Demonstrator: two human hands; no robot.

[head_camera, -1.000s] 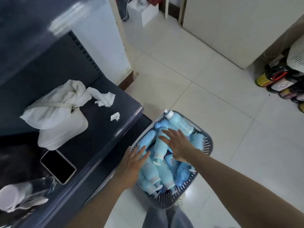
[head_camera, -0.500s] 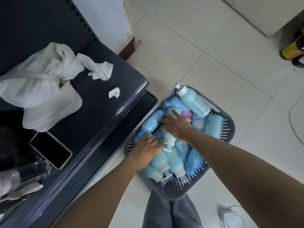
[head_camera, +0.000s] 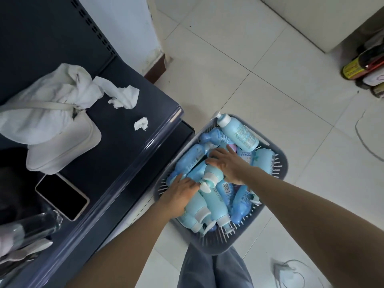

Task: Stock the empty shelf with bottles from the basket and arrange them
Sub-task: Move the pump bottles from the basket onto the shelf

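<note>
A grey slotted basket [head_camera: 279, 163] stands on the tiled floor, full of light blue bottles lying in a heap. My right hand [head_camera: 229, 164] is closed around a light blue bottle [head_camera: 214, 175] with a white cap, tilted up out of the pile. My left hand [head_camera: 180, 192] rests flat on the bottles at the basket's left side, fingers together over one; whether it grips it is unclear. A pump bottle [head_camera: 239, 132] lies on the far rim. The dark shelf [head_camera: 116, 142] runs along the left.
On the shelf lie a white bag [head_camera: 60, 138] with cloth on top, crumpled tissue [head_camera: 124, 96], a small tissue scrap [head_camera: 141, 123], a phone [head_camera: 62, 197] and a clear glass [head_camera: 39, 225]. Dark bottles [head_camera: 365, 65] stand at the far right. A white charger [head_camera: 284, 271] lies on the floor.
My right hand has closed on a bottle and lifted its capped end out of the pile. My left hand has slid further onto the bottles. The view has tilted down.
</note>
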